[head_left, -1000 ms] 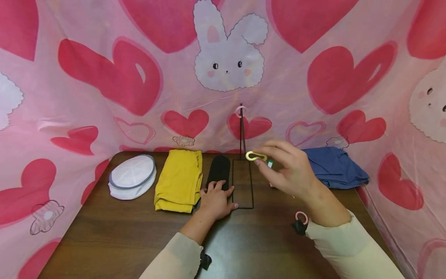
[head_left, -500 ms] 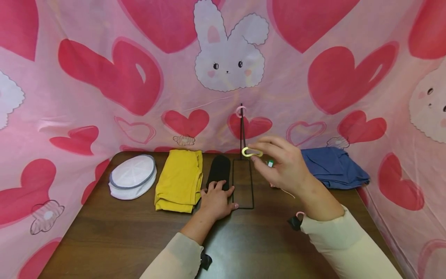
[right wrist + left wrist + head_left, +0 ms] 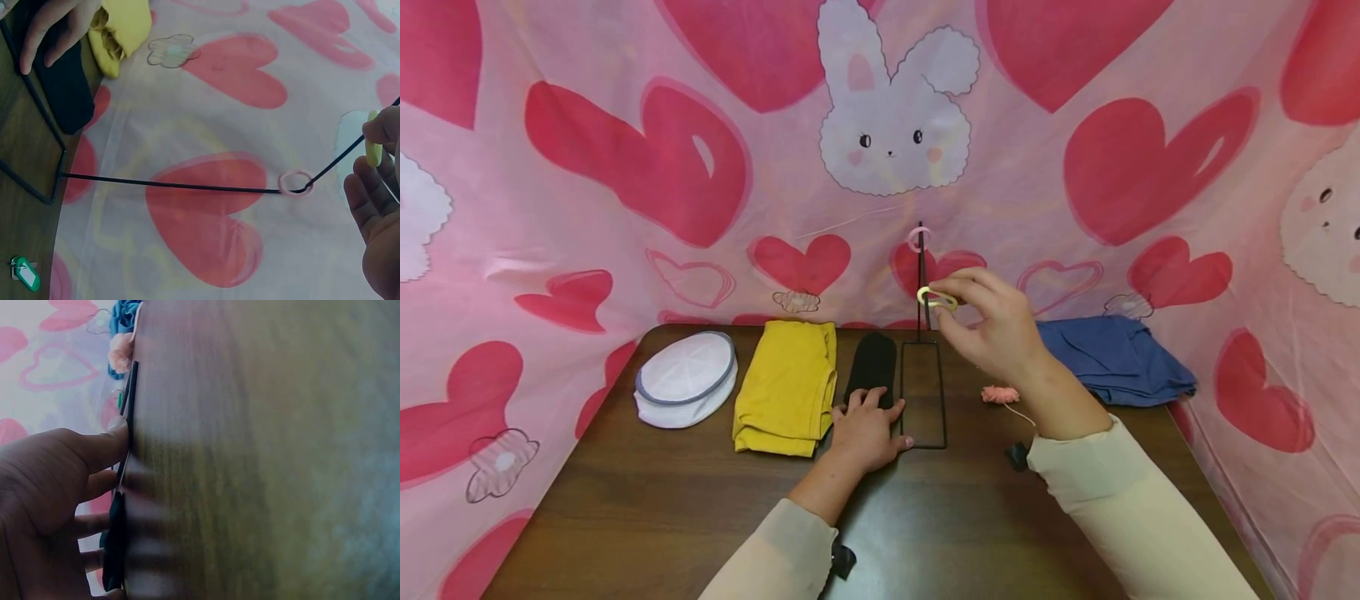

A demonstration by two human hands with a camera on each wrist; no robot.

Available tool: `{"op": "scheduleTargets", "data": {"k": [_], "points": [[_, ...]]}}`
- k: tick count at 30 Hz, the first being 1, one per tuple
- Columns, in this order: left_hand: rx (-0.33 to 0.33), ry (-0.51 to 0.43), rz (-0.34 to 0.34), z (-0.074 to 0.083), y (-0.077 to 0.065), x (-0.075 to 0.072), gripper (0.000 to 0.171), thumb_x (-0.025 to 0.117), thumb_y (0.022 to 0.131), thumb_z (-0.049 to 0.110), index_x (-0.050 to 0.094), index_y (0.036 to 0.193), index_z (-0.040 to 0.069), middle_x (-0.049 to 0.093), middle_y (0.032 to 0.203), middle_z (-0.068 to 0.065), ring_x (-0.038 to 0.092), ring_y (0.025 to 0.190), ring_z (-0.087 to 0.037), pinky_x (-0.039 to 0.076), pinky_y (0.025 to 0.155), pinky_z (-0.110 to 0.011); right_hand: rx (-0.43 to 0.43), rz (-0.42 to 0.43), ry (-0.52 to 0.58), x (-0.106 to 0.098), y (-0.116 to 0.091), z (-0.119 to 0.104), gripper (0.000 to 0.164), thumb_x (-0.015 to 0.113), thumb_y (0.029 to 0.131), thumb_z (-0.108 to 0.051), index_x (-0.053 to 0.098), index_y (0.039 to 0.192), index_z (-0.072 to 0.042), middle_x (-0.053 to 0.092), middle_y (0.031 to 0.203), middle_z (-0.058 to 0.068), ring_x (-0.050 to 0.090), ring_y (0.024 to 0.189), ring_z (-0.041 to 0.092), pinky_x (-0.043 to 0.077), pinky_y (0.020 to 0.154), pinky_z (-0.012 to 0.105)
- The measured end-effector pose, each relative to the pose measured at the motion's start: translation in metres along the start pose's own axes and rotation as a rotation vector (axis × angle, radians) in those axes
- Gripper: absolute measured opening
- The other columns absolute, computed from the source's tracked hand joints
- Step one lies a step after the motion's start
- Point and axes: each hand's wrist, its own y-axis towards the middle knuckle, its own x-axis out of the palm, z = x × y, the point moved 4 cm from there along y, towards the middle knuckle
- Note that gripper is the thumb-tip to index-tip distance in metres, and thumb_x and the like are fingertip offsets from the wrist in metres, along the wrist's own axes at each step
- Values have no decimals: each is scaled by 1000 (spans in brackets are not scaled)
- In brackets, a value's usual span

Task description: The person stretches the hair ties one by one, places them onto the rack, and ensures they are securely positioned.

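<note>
My right hand [image 3: 992, 329] pinches a yellow ring [image 3: 928, 295] between thumb and fingertips. The ring is held at the near end of the sloping arm of a black wire stand [image 3: 945, 400]; I cannot tell whether the wire passes through it. A pink ring [image 3: 295, 183] hangs at the bend of the stand's wire. My left hand [image 3: 867, 433] rests with spread fingers on a flat black piece with a rounded end [image 3: 872, 362], its thumb touching the stand's rectangular base. In the left wrist view, that thumb presses on the base wire.
On the brown table [image 3: 647, 517] lie a white mesh bag [image 3: 685, 375], a folded yellow cloth [image 3: 786, 387], a pink yarn bundle [image 3: 1000, 395] and a folded blue cloth [image 3: 1112, 358]. A green key tag [image 3: 26, 274] appears in the right wrist view. Pink printed fabric [image 3: 700, 50] surrounds the table.
My right hand has moved up and slightly left with the yellow ring, up to the stand's arm. The pink yarn bundle has come into view under it. My left hand has stayed put.
</note>
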Motion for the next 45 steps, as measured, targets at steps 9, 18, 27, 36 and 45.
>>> {"op": "scheduleTargets", "data": {"k": [9,18,27,36,45], "points": [[2,-8,-3,1,-1,-2,70,67,91,66,54,152,37,40,162,-7,33,145,-39,31,108,-72,31,42,-34,11,10,21,26,80,85,-4,78,110,-5,71,104,7,69,85,20,58,78,37],[5,-5,2,2,-1,-3,69,67,91,66,54,152,37,40,162,-7,33,145,-38,32,108,-71,66,106,-48,22,22,42,21,77,87,-6,78,107,-1,71,98,12,68,79,23,59,72,41],[3,6,4,2,-1,-3,69,66,92,66,53,153,37,40,162,-7,33,145,-38,32,107,-70,143,178,-70,33,32,60,21,76,88,-7,80,109,-3,71,101,13,67,77,24,58,74,41],[17,-6,9,4,-2,-3,68,67,91,65,55,152,35,41,161,-8,34,144,-39,33,106,-71,199,243,-89,39,34,70,28,76,85,-2,80,112,-5,67,104,15,68,79,28,57,76,43],[20,-4,15,2,-2,-2,68,66,92,65,54,152,36,41,161,-8,34,144,-39,33,106,-72,209,209,-43,30,13,68,34,81,84,-3,76,117,1,66,107,18,69,80,31,59,75,45]]}}
